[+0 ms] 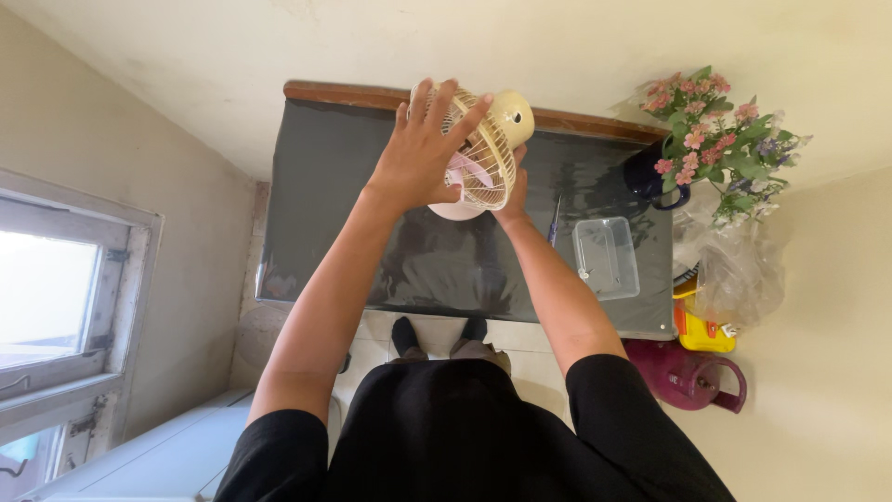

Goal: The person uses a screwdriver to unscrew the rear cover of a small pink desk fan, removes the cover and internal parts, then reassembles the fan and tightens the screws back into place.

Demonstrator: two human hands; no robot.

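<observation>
A small cream table fan (pixel 488 149) with a wire cage and pink blades stands on a dark grey table (pixel 372 242). My left hand (pixel 423 149) lies spread over the front of the cage. My right hand (pixel 513 197) grips the fan from behind and below, mostly hidden by the fan body. A thin screwdriver (pixel 554 221) lies on the table just right of my right wrist.
A clear plastic box (pixel 606 256) sits on the table to the right. A dark vase with pink flowers (pixel 711 139) stands at the far right corner, beside crumpled clear plastic (pixel 739 270). A purple jug (pixel 692 376) and a yellow item (pixel 704 333) lie lower right. Window at left.
</observation>
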